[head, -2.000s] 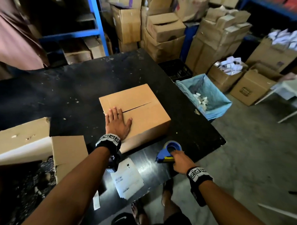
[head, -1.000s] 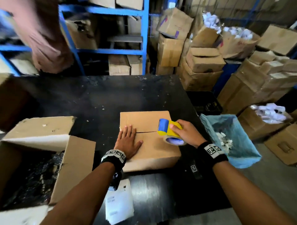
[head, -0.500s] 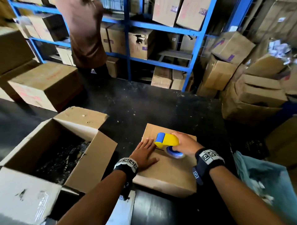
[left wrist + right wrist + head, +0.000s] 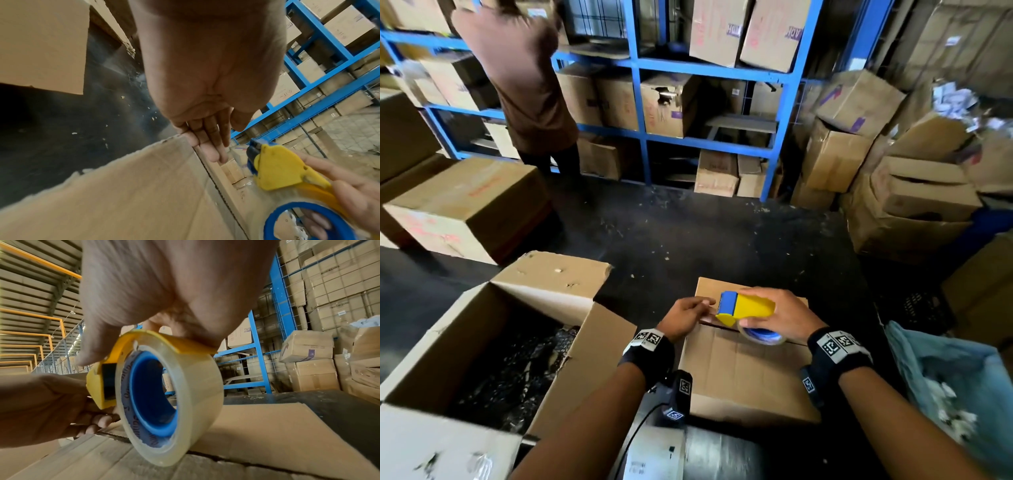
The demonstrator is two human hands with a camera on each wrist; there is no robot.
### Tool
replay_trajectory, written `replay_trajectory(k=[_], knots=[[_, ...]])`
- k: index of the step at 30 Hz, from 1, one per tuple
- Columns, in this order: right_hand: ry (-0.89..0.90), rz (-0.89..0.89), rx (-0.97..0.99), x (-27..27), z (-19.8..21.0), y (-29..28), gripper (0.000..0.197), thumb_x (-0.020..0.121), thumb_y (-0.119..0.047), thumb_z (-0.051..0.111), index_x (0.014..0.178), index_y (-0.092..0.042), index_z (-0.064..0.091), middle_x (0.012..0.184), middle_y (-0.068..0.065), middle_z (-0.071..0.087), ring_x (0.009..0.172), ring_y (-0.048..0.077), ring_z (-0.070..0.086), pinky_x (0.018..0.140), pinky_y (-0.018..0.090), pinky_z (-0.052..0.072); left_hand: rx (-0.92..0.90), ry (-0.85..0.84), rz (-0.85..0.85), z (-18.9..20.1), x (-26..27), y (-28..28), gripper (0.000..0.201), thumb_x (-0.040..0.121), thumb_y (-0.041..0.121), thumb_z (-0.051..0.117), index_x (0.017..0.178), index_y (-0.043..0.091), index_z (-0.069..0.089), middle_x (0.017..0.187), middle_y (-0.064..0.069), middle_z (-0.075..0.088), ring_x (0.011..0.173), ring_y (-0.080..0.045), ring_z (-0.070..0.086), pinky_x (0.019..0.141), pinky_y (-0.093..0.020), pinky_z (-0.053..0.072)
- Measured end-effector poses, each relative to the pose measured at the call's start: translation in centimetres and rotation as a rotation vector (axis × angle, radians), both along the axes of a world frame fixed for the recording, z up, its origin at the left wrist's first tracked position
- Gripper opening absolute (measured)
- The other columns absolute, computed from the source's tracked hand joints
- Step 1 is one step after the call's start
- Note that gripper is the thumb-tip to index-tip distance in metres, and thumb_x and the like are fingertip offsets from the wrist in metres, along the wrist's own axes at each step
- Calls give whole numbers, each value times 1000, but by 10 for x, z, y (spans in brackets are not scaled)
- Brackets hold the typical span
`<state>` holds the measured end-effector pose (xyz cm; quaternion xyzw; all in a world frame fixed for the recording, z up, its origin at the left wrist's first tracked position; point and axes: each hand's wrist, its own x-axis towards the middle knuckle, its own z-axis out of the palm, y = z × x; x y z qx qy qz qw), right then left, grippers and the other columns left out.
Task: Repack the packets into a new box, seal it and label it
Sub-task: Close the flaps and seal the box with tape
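A small closed cardboard box (image 4: 746, 373) lies on the black table (image 4: 688, 236) in front of me. My right hand (image 4: 774, 310) grips a yellow and blue tape dispenser (image 4: 743, 306) with a clear tape roll (image 4: 164, 394), held on the box's top seam (image 4: 226, 457). My left hand (image 4: 698, 308) lies at the seam's left end, just in front of the dispenser's mouth. In the left wrist view its fingers (image 4: 213, 146) are straight and press on the box's edge (image 4: 123, 194). No tape strip shows clearly.
A large open box (image 4: 585, 349) with dark packets (image 4: 510, 370) stands at my left. A white label sheet (image 4: 654, 455) lies at the table's near edge. A blue bin bag (image 4: 945, 377) hangs at right. Another person (image 4: 517, 85) stands at blue shelves (image 4: 640, 65) of boxes.
My right hand lifted the tape dispenser from the table's near edge onto the box top. My left hand slid from flat on the lid to the seam's left end. My view tilted up.
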<state>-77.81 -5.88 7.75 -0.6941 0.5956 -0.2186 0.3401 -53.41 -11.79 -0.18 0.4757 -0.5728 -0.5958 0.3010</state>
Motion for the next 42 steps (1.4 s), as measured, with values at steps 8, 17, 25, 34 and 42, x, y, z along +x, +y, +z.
replay_trajectory(k=[8,17,25,34,42], knots=[[-23,2,-48,11,7,-7,71,65,-60,89,129,-41,67,124,-20,69,115,0,63,101,36,52,75,192,-93,13,10,-3,29,102,13,52,120,-5,66,91,-14,74,71,-14,71,73,-23,57],[-65,6,-62,22,21,-7,64,66,-48,93,125,-39,70,117,-25,69,109,-5,63,89,16,48,246,335,-85,25,16,-5,31,101,14,54,117,-11,63,92,-16,64,70,-14,59,61,-20,44],[-59,32,-85,25,35,-10,66,66,-48,93,127,-37,70,120,-21,68,111,-1,62,94,22,50,275,372,-38,46,16,-3,31,94,2,61,123,-7,58,106,-21,68,82,-22,69,71,-29,60],[-77,45,-87,28,41,-2,65,68,-41,94,128,-35,69,121,-26,65,111,-11,58,90,13,46,342,283,42,70,8,8,19,94,6,57,108,8,69,92,-10,73,78,-18,70,69,-30,59],[-111,56,-80,28,42,13,65,68,-44,93,128,-37,68,122,-24,67,112,-6,61,89,16,48,397,227,110,72,10,27,19,92,8,63,105,5,77,104,-12,76,83,-17,75,66,-25,59]])
